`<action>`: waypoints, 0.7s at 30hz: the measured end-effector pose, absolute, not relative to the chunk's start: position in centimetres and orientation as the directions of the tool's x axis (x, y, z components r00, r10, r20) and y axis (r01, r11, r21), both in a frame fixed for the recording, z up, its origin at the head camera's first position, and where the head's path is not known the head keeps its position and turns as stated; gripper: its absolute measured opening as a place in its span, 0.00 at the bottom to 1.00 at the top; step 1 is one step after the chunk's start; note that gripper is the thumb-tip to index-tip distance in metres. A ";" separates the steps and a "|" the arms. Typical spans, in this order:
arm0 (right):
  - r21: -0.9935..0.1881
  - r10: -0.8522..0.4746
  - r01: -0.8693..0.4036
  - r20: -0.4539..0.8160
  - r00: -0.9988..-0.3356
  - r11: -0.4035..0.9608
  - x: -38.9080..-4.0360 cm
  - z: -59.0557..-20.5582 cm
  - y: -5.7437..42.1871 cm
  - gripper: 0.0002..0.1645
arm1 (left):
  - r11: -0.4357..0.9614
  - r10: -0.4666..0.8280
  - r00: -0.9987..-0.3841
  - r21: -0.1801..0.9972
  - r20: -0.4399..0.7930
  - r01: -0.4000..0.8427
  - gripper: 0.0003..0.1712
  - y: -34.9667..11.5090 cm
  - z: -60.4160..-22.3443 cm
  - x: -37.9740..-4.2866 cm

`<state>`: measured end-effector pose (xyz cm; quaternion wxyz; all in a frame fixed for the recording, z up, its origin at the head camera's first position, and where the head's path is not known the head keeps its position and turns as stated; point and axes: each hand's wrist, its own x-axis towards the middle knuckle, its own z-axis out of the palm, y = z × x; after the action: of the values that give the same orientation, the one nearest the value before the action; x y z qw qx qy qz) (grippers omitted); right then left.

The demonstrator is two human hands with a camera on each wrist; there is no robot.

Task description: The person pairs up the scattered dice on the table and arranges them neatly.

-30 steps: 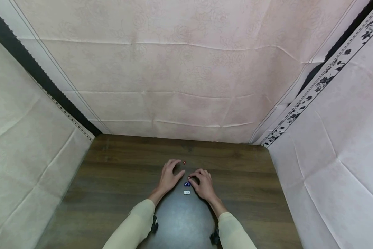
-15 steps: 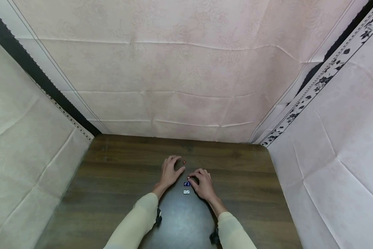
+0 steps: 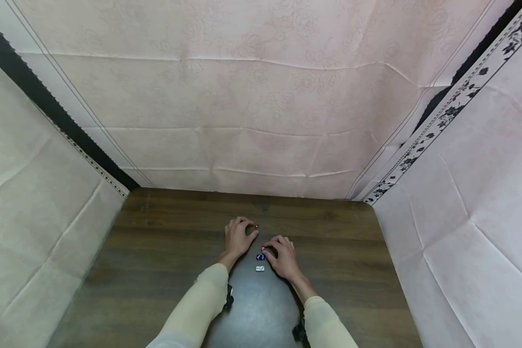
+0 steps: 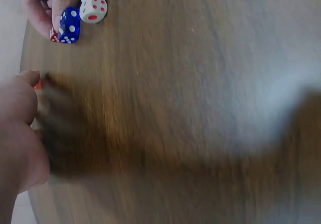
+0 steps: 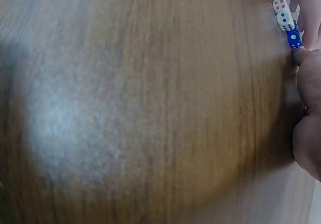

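In the head view, my left hand (image 3: 237,238) is beside a lone red die (image 3: 257,226), index fingertip right at it and thumb apart below. My right hand (image 3: 284,258) pinches another red die (image 3: 262,248) between thumb and index finger. Just nearer to me lies a pair of blue dice (image 3: 261,257), then a pair of white dice (image 3: 260,268). The left wrist view shows the blue dice (image 4: 69,25) side by side against the right fingertips, and the white dice (image 4: 94,3) touching each other. From the right wrist, the right fingers hide the red die.
A brown wood-grain table (image 3: 178,222) carries everything, with its far edge beyond the hands. Pale patterned cloth (image 3: 243,121) hangs behind it, and more cloth (image 3: 469,232) stands along both sides. Dark wrist cameras (image 3: 229,297) sit under the cream sleeves.
My left hand has moved slightly to the right, and its fingers have come closer to the lone red die. The right hand and the other dice look nearly unchanged.
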<state>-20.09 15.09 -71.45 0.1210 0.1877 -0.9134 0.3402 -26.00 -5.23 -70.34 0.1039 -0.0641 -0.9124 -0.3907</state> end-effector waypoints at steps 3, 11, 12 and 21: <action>-0.585 -0.265 -0.421 0.337 -0.904 0.693 -20.0 -71.3 15.1 0.09 | 0.678 0.011 -0.969 0.711 0.245 0.187 0.15 -4.8 -70.9 -26.2; -0.582 -0.262 -0.429 0.350 -0.899 0.691 -20.0 -71.1 15.1 0.09 | 0.690 -0.024 -0.955 0.696 0.296 0.198 0.09 -4.3 -71.2 -26.5; -0.580 -0.262 -0.431 0.355 -0.897 0.691 -20.0 -71.1 15.0 0.09 | 0.692 -0.025 -0.954 0.694 0.298 0.199 0.09 -4.3 -71.2 -26.5; -0.584 -0.261 -0.418 0.337 -0.905 0.696 -20.1 -71.4 15.2 0.09 | 0.693 0.005 -0.959 0.690 0.284 0.208 0.09 -4.6 -71.5 -26.2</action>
<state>-20.09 15.19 -71.37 0.1148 0.1857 -0.9137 0.3429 -26.22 -4.60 -71.45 0.1308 -0.0586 -0.9108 -0.3873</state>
